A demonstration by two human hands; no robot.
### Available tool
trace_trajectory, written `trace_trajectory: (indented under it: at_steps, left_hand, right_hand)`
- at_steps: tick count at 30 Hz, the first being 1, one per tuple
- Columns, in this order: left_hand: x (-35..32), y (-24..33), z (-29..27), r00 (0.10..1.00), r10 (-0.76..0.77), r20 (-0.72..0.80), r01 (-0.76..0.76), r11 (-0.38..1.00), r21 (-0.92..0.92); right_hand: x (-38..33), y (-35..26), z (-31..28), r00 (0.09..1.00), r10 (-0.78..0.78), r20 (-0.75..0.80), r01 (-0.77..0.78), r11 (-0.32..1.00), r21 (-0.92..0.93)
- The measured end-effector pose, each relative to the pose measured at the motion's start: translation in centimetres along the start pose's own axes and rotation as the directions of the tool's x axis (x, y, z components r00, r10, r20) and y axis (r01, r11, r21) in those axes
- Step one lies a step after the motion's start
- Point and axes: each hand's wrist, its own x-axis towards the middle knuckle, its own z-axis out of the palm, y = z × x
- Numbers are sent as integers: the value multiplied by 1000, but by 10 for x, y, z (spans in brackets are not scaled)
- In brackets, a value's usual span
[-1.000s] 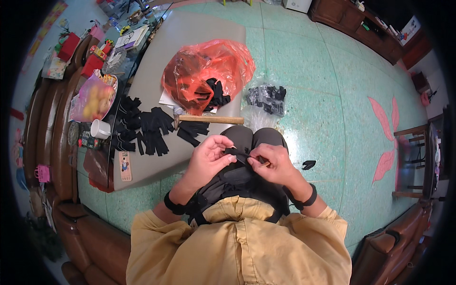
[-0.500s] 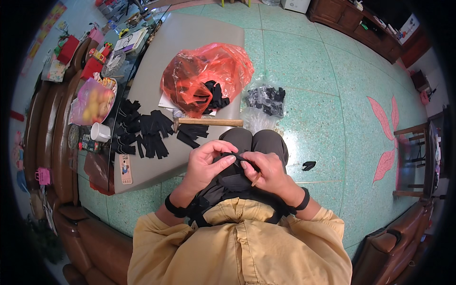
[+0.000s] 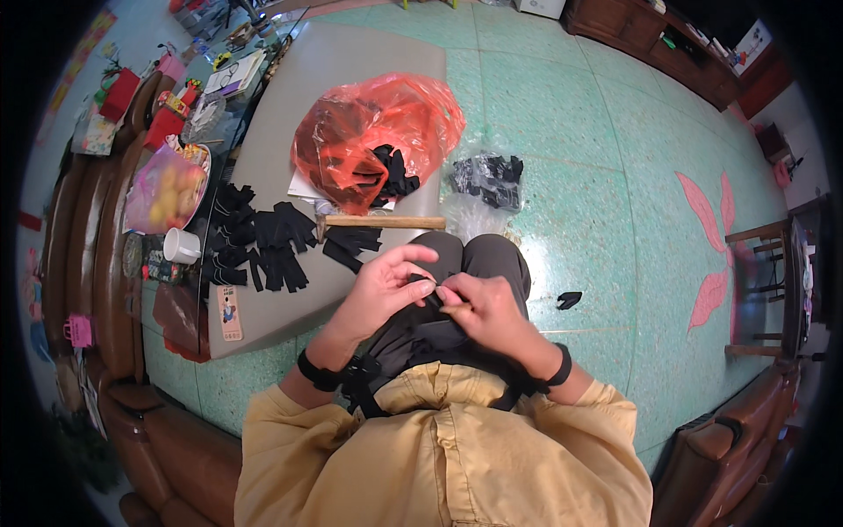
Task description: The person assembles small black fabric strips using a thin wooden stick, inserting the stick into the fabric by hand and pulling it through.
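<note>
cloth (image 3: 432,299) is pinched by left hand (image 3: 384,288), index raised | right hand (image 3: 493,307)'s fingertips are clamped on it | tension is best kept light, pinches close together

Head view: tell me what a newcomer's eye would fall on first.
First, the big red plastic bag on the grey bench, with black pieces at its mouth and a wooden-handled hammer on its near side. Then the left hand and right hand, meeting at a small black strip above the lap. Off to the right, pink petal shapes stand out on the green floor.
</note>
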Motion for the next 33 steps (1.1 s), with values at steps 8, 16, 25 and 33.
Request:
trace_trajectory:
  at_steps: [8,16,25,33]
  left_hand:
    - [-6,-6,-23,987,-139,76,102,926,364]
    - [-20,-14,-23,999,6,35,-24,831,555]
    - [2,-42,-24,981,127,-143,-51,895,444]
    - [6,-44,-27,992,-46,-119,90,913,397]
  right_hand:
    - [4,35,-26,863,390,320,-487,810,327]
    - [16,40,-15,907,352,231,-419,814,402]
    - [20,37,-10,965,239,110,-251,962,112]
    - [-6,45,10,990,-113,86,124,983,-132]
